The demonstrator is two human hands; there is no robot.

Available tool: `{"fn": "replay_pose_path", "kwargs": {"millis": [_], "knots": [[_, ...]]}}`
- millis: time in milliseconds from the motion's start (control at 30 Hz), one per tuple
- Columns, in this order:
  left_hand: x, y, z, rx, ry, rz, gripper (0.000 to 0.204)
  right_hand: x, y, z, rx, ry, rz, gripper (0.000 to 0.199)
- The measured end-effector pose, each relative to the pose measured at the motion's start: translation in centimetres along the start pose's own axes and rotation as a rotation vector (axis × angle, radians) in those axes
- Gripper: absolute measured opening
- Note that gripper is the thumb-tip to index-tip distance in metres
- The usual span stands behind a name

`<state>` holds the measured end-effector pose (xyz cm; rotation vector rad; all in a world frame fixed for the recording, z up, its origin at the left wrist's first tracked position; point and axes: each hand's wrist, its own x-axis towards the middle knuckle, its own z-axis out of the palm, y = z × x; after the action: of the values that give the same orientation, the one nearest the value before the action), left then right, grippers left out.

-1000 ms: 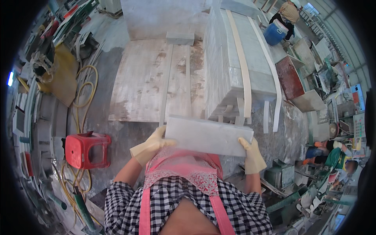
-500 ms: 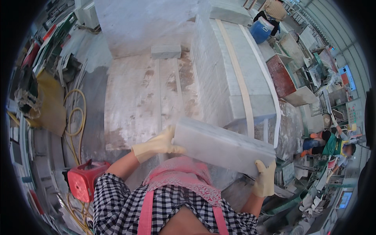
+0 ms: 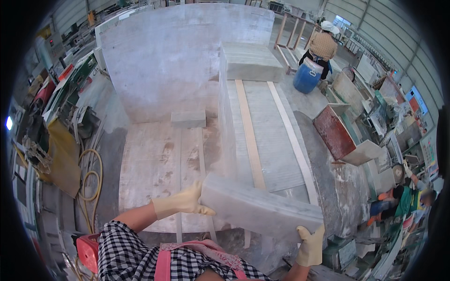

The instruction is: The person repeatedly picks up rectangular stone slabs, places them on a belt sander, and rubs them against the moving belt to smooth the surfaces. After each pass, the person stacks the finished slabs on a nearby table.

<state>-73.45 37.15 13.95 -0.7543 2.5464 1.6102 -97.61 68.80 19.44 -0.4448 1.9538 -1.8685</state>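
A thick, pale grey rectangular stone slab (image 3: 262, 206) with faint veining and a rough matte face hangs tilted, its right end lower. The gloved left hand (image 3: 185, 201) curls its fingers (image 3: 206, 210) closed against the slab's upper-left end. The gloved right hand (image 3: 310, 246) grips the lower-right corner from beneath, fingers wrapped upward. Just beyond the fingers lies a stack of grey stone slabs (image 3: 272, 136).
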Motion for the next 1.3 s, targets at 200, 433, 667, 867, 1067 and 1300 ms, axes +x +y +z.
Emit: {"fn": "replay_pose_path", "kwargs": {"millis": [200,433,667,867,1067,1300], "knots": [[0.7,2.5,-0.4,-0.005,0.071,0.029,0.103,4.3,0.3,0.1,0.041,-0.099,0.013,0.069],[2.9,6.0,-3.1,-0.016,0.010,0.217,0.065,4.9,-0.6,0.7,0.126,-0.041,0.025,0.062],[11.7,5.2,-7.9,0.125,-0.338,0.051,0.069,7.7,-2.0,3.1,-0.029,0.105,0.043,0.060],[22.2,2.3,-12.5,-0.004,-0.365,0.230,0.065,14.7,-6.5,8.3,-0.346,0.029,0.080,0.060],[30.7,0.8,-17.7,0.125,0.130,0.254,0.061,34.1,-7.2,12.8,-0.372,-0.429,-0.131,0.063],[38.6,0.7,-22.2,0.078,0.511,0.163,0.053,53.1,-4.0,17.1,-0.490,-0.469,-0.305,0.060]]}}
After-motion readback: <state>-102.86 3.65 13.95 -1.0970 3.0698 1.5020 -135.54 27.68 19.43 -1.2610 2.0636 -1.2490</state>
